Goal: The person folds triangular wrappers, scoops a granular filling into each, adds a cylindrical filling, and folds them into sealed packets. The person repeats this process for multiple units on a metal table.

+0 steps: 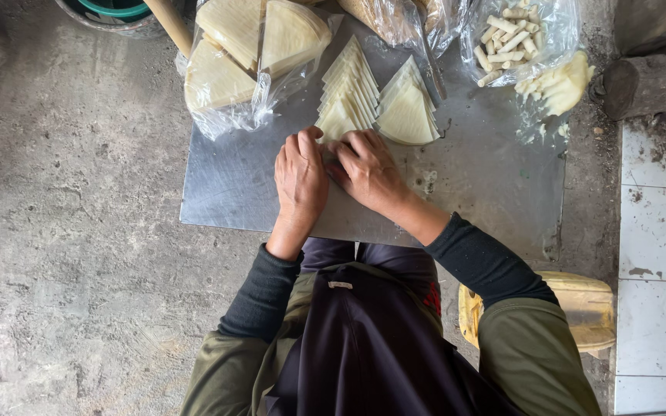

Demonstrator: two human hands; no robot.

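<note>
- Fingers of the left hand (300, 179) and the right hand (367, 168) were curled down side by side at the centre of the frame, pressing on a pale wrapper (331, 154) that was almost wholly hidden beneath them; whether they pinched it or only pressed it flat could not be told.
- Wrapper showed only as a thin cream sliver between the two hands, lying on the metal tray (233, 185), just below the fanned stacks.
- Tearing looked the likeliest trouble: the sheet seemed thin, and hard pressure from both hands at once could split it.
- Knuckles sat just beside the left stack of wedges (346, 96); a push upward in the frame could knock that neat fan askew, and the right stack (408, 108) next to it.
- Tray rested on gritty concrete floor (71, 231), so anything sliding off its lower edge would probably pick up dirt.
- Bag of larger wedges (248, 54) lay at upper left, a bag of white sticks (512, 35) at upper right, with a soft pale lump (564, 83) beside it.
</note>
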